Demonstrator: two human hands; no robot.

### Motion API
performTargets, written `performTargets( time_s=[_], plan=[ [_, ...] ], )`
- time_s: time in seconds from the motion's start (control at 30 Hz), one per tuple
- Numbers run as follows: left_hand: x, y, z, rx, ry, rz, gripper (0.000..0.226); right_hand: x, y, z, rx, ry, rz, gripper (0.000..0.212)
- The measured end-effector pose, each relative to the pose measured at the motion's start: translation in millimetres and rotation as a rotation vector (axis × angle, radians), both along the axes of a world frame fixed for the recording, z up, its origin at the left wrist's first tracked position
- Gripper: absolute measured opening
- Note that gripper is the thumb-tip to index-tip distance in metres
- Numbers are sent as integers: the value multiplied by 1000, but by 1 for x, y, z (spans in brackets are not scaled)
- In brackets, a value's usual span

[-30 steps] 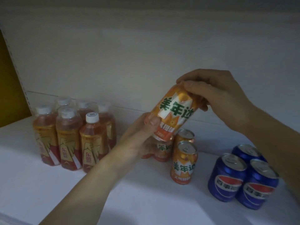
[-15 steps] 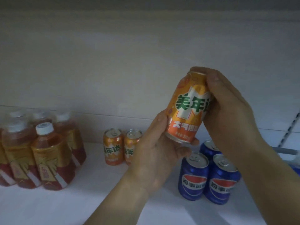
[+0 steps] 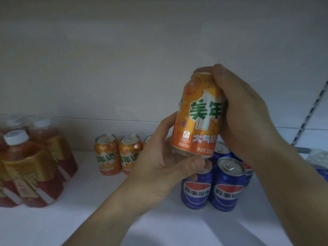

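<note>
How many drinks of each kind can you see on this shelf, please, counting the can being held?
Orange cans: 4, including the held can and one half hidden
Blue cans: 4
Bottles: at least 4; the picture's edge cuts the group
Total: at least 12

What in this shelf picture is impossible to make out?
Head view:
- Held orange can: the end of its green lettering is covered by the right hand.
- Third shelf orange can: only a sliver shows behind the left hand.
- Rear blue cans: labels mostly hidden behind the front blue cans.
- Drink bottles: cut off by the left edge, labels blurred.
- Pale object at the right edge: cut off, blurred.
</note>
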State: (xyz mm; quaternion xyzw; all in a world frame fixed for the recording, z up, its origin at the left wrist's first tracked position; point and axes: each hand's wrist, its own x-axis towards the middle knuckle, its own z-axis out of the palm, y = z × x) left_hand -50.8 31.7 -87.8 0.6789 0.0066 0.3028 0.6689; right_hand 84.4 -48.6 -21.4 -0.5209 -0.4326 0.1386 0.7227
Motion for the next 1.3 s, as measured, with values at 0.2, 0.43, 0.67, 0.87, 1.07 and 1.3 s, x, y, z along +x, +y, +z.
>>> performTargets(
  time_s=[0.2, 0.43, 0.67, 0.87, 1.07, 1.3],
  plan=[
    [-2, 1, 0, -6, 58, 56, 69, -2, 1, -6, -74, -45, -15, 24],
    [5, -5, -6, 6, -30, 212, 75, -7, 7, -10, -63, -69, 28, 29],
    [8, -12, -8, 13, -62, 329, 81, -11, 6, -10, -53, -92, 38, 31],
    [8, -12, -11, 16, -53, 309, 96, -4, 5, -10, -15, -56, 18, 31],
    [10, -19, -15, 59, -87, 431, 92, -1, 5, -11, -6, 33, 103, 37],
    [8, -19, -17, 100, -94, 483, 96, -4, 4, -11, -15, -36, 93, 32]
  ],
)
